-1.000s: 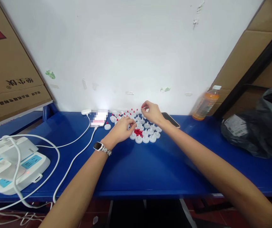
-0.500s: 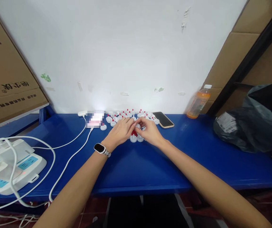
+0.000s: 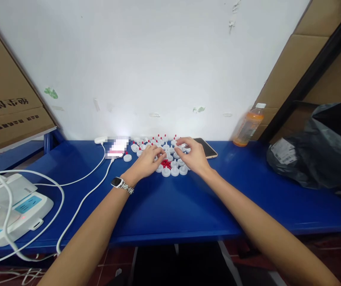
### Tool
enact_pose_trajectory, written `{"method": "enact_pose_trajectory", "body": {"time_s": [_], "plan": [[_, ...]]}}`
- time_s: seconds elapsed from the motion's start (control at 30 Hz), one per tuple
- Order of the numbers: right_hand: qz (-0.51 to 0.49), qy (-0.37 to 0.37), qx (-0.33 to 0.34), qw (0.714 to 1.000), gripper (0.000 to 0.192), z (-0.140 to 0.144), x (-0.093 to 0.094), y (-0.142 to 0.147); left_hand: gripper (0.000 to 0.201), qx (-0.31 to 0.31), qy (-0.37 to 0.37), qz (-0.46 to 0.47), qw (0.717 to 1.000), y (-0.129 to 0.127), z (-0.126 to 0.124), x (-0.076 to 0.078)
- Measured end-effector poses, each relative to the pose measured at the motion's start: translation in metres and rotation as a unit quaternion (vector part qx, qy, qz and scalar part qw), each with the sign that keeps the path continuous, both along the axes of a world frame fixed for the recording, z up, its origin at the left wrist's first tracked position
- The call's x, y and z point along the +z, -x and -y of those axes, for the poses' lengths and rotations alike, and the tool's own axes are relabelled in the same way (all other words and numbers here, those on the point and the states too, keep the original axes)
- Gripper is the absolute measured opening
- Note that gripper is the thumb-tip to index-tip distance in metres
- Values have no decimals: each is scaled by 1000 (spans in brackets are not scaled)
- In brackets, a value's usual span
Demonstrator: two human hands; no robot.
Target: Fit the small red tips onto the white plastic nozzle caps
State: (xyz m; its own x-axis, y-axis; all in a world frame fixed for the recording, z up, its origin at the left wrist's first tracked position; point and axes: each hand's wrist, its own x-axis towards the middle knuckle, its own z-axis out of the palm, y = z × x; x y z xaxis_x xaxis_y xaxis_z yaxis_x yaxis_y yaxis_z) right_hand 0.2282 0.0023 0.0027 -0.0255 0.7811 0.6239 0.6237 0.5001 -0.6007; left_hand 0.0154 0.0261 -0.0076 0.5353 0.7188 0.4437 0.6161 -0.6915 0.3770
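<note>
**Both hands over the cap cluster**

Since half a second ago my right hand has shifted slightly back and right, uncovering the red pieces. My left hand pinches near them; I cannot tell what it grips. The right rests curled on the white caps, its hold unclear. Caps exceed twenty; an exact count is blocked by fingers. Outward on the blue table: one phone, one orange bottle, one power strip cut off at left, one black bag.
</note>
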Motion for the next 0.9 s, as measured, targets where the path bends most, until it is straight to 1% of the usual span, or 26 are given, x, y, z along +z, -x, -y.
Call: {"method": "enact_pose_trajectory", "body": {"time_s": [0.07,0.17,0.23,0.3,0.37,0.43,0.53,0.6,0.7,0.8,0.9], "plan": [[21,-2,-21,1000,13,-6,-4,-1,33,3,3,-15,1000,0,-1,-3],[33,31,-30,999,14,-22,-4,-5,37,5,15,-10,1000,1,-2,-3],[37,55,-21,998,16,-39,0,-6,38,7,16,-4,1000,2,-3,-2],[62,74,-25,995,16,-60,6,-3,37,13,12,-4,1000,3,-3,-1],[118,93,-42,988,17,-84,12,5,36,20,9,-12,1000,3,-3,0],[188,106,-69,974,18,-106,14,14,36,24,10,-20,999,3,-2,0],[280,144,-90,945,19,-130,10,27,33,22,17,-25,999,4,0,0],[306,165,-85,934,17,-139,5,31,31,18,22,-24,999,4,0,-1],[311,182,-80,929,15,-146,2,33,30,15,20,-15,1000,5,0,-1],[299,180,-91,933,20,-152,6,36,30,16,16,-13,1000,5,1,-1],[289,182,-76,937,21,-156,9,46,31,22,18,-15,999,6,2,0]]}}
